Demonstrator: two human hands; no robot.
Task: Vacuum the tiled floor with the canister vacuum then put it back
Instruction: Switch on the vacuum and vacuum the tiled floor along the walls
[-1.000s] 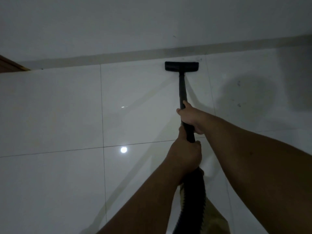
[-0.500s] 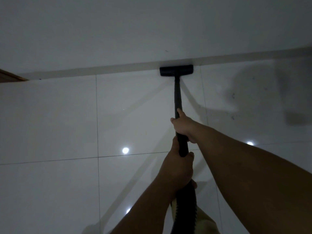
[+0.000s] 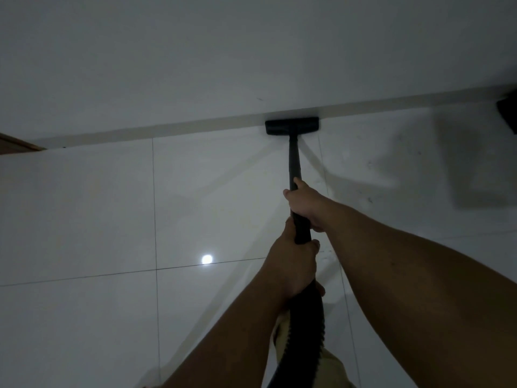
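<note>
From the head camera, two bare forearms reach forward over a glossy tiled floor [image 3: 84,219] of large pale tiles, divided by thin grout lines; one black wand [image 3: 294,163] runs from the hands out to one flat black floor nozzle [image 3: 291,126], which lies on the tiles touching the pale skirting strip [image 3: 167,130] at the foot of the white wall [image 3: 223,51]; the right hand [image 3: 306,204] is farther along the wand, its fingers [image 3: 288,196] wrapped closed around it; the left hand [image 3: 293,264] sits just behind, its fingers likewise clamped shut around the wand's thicker lower end, where one ribbed black hose [image 3: 305,331] begins and drops out of the bottom of the frame; the canister itself is out of sight; one bright round light reflection [image 3: 207,259] shines on the floor left of the hands; one wooden edge [image 3: 16,142] shows at far left; one dark object [image 3: 507,113], too cropped to identify, sits at the right edge; khaki cloth [image 3: 333,368] shows below the hose.
</note>
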